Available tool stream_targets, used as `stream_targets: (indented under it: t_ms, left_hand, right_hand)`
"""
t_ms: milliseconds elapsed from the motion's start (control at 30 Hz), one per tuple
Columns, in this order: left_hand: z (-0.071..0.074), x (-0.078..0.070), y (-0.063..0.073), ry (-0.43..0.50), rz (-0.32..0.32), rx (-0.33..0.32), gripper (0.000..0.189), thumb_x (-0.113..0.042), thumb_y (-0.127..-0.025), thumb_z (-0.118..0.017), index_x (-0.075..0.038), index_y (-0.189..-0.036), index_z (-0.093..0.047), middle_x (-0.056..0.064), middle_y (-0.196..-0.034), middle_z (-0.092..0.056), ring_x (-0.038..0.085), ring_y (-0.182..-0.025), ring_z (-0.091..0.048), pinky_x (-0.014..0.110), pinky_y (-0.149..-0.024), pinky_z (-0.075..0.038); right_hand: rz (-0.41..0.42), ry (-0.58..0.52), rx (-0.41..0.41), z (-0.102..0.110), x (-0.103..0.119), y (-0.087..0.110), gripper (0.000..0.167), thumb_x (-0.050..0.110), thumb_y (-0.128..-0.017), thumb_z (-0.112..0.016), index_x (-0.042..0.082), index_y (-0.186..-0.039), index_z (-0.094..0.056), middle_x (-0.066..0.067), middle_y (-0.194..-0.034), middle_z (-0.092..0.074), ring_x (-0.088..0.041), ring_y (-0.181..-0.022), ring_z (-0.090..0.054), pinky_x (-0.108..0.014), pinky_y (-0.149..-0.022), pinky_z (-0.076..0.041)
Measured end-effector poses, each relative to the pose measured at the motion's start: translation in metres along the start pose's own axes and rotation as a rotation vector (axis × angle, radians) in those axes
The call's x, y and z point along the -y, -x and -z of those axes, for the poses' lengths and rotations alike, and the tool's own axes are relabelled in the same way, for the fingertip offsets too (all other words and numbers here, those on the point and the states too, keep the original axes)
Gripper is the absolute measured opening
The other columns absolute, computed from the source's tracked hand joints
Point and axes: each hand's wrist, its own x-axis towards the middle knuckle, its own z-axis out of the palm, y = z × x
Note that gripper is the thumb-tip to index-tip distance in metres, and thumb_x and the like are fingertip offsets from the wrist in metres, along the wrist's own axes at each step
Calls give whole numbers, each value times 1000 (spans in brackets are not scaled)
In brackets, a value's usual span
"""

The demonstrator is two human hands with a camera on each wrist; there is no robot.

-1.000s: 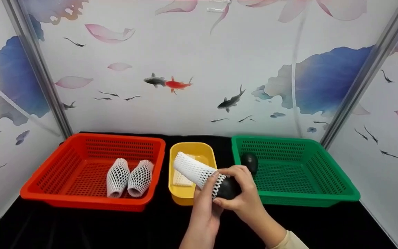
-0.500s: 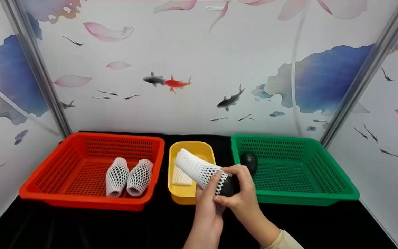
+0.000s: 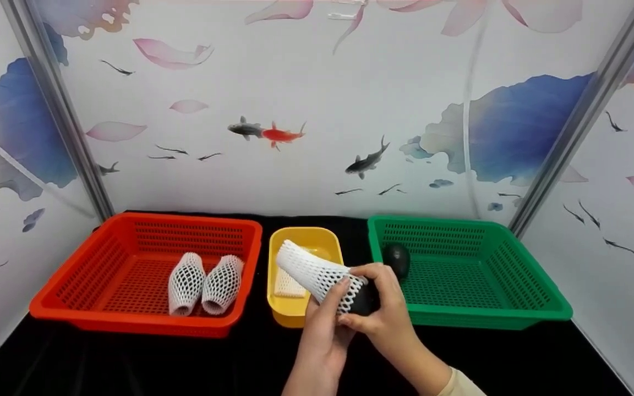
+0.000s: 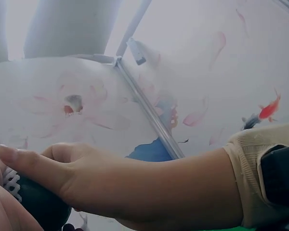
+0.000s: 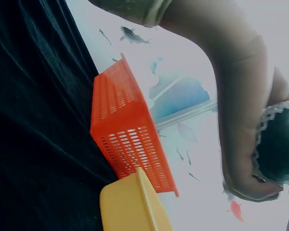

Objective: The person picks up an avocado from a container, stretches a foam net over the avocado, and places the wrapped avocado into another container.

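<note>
Foam net sleeve (image 3: 315, 271) is gripped by the left hand (image 3: 322, 325), tail at 10 o'clock; black oval fruit (image 3: 365, 301), poking out toward 4, is pinched by the nearer right hand (image 3: 387, 308).

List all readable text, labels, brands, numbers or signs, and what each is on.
None: no legible text in any view.
Red basket, yellow bin, green basket: no lettering visible.
White foam net and dark oval object in the hands: no label visible; both partly covered.
Back wall: printed pictures only, such as the red fish.
Dark wrist device: too dim to tell any marking.
</note>
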Motion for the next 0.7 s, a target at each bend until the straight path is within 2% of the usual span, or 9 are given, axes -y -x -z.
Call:
stream_targets:
  t_ms: [200,333,433,567,700]
  left_hand:
    - [1,-2,2,47,-9,66,57,-8,-88,-65,-4,-137,-35,15,-124,-49,24,-108,-56,37,-93,-47]
    - [1,-3,2,71,-14,57,63,-5,-88,-65,-4,-141,-30,15,-128,-45,25,-111,-52,39,-95,-45]
    - [2,-5,2,93,-23,55,64,-2,-88,-64,-2,-141,-30,15,-130,-44,25,-114,-50,39,-98,-44]
    - [4,-7,0,123,-28,74,56,-1,-89,-61,1,-138,-34,14,-127,-47,24,-114,-51,37,-100,-42]
    - [7,-7,-1,122,-19,75,55,-6,-90,-60,0,-138,-34,15,-127,-48,23,-112,-53,36,-99,-43]
  right_hand:
    - [35,-91,101,10,-6,-2,76,60,-74,-74,7,-125,-56,-12,-120,-57,-22,-108,-51,-26,-95,-39]
    - [51,-110,171,18,-5,-5,73,56,-79,-73,4,-128,-57,-16,-127,-56,-25,-116,-49,-26,-99,-38]
    - [72,-127,230,24,6,-11,71,50,-83,-73,-1,-130,-56,-20,-130,-55,-28,-121,-48,-26,-102,-36]
    - [100,-161,291,29,15,-14,72,32,-81,-80,-9,-133,-50,-25,-132,-53,-30,-125,-46,-26,-106,-33]
    - [29,-198,324,30,5,-6,80,6,-73,-83,-4,-141,-41,-23,-138,-49,-24,-130,-44,-23,-108,-29]
